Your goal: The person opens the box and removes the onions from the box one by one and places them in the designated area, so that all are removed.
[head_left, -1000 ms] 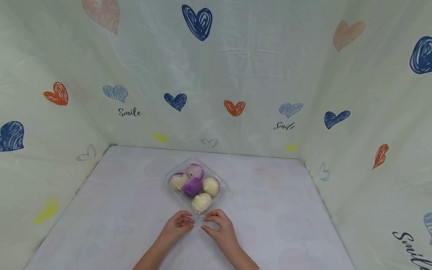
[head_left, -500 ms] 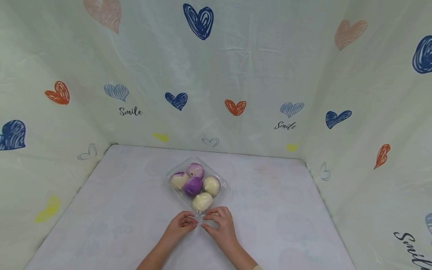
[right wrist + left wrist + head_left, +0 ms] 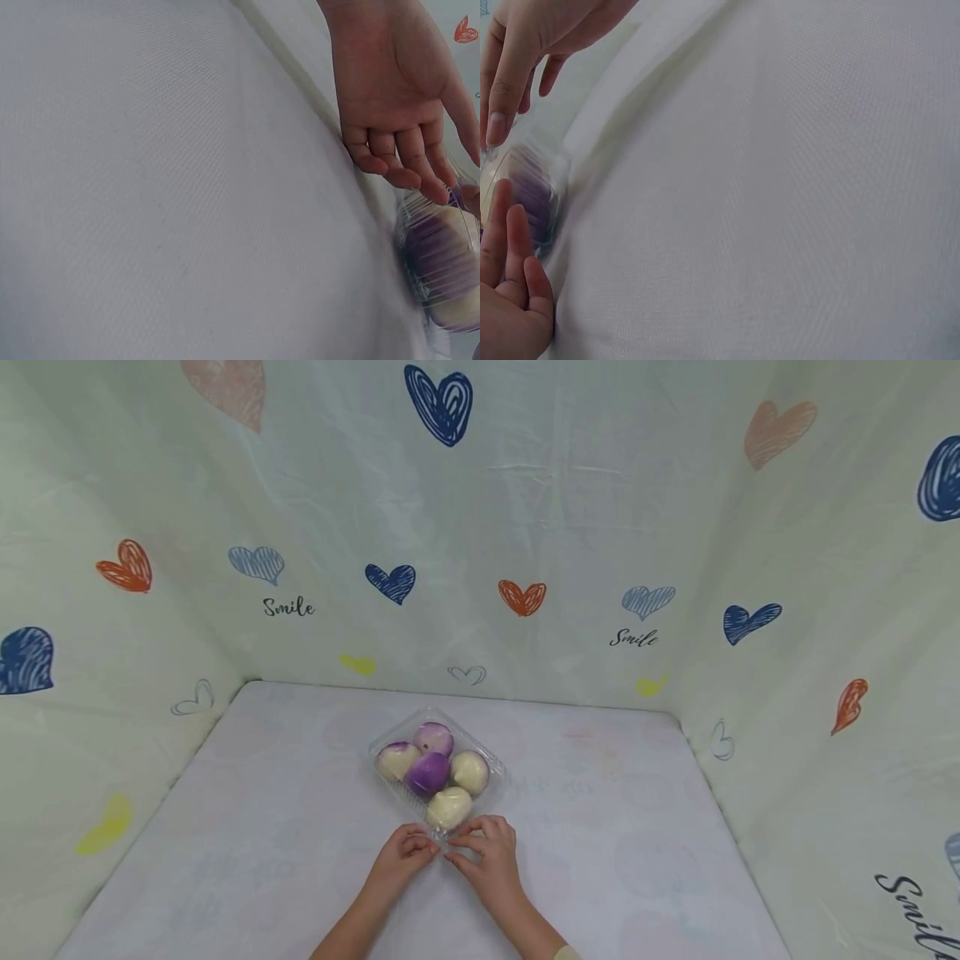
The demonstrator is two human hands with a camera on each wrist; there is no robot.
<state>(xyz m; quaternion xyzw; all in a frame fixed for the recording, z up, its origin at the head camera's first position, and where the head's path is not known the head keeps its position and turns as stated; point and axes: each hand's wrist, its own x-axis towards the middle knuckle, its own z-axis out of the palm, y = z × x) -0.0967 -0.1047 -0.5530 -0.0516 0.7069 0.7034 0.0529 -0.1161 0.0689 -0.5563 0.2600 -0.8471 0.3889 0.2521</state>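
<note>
A clear plastic container (image 3: 486, 758) holds several round white and purple vegetables (image 3: 427, 775), with one corner towards the person in the head view. My left hand (image 3: 401, 858) and right hand (image 3: 487, 860) meet at this near corner, fingers bent and fingertips pinching its edge from either side. The exact contact is small and partly hidden by the fingers. In the left wrist view, the container (image 3: 551, 169) shows at the left edge between two hands. The right wrist view has vegetables (image 3: 439, 247) under ridged clear plastic, below a hand with bent fingers.
A white cloth-covered table (image 3: 600, 827) extends around the container. Behind it and on both sides hangs a pale curtain (image 3: 570, 543) printed with hearts and the word "Smile".
Both hands have moved slightly forward and closer in at the container's near corner. The container and the vegetables in it look unmoved.
</note>
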